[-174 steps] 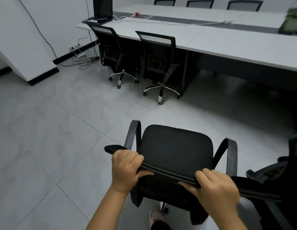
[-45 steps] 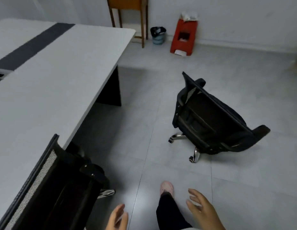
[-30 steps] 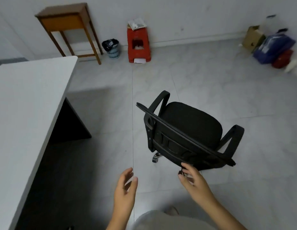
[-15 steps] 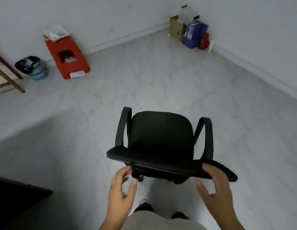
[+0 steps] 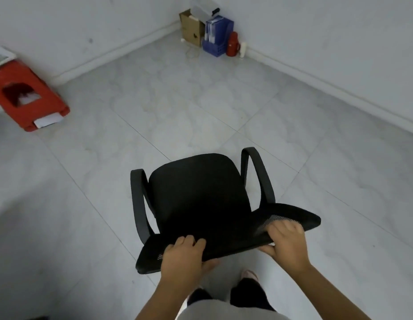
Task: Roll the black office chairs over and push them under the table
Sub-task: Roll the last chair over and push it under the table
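A black office chair (image 5: 198,192) with looped armrests stands right in front of me on the grey tiled floor, seat facing away from me toward the room corner. My left hand (image 5: 184,257) grips the top edge of its mesh backrest on the left side, fingers over the rim. On the right side of that same rim my right hand (image 5: 287,243) holds on, thumb underneath. The chair's base and wheels are hidden under the seat. The table is out of view.
A red plastic stool (image 5: 25,98) lies by the left wall. In the far corner stand a cardboard box (image 5: 191,27), a blue file holder (image 5: 218,35) and a red flask (image 5: 233,43). White walls close the room behind and to the right.
Both hands, open near the backrest half a second ago, have closed on its top edge. The chair has turned slightly and my view has swung right; the table has left the frame.
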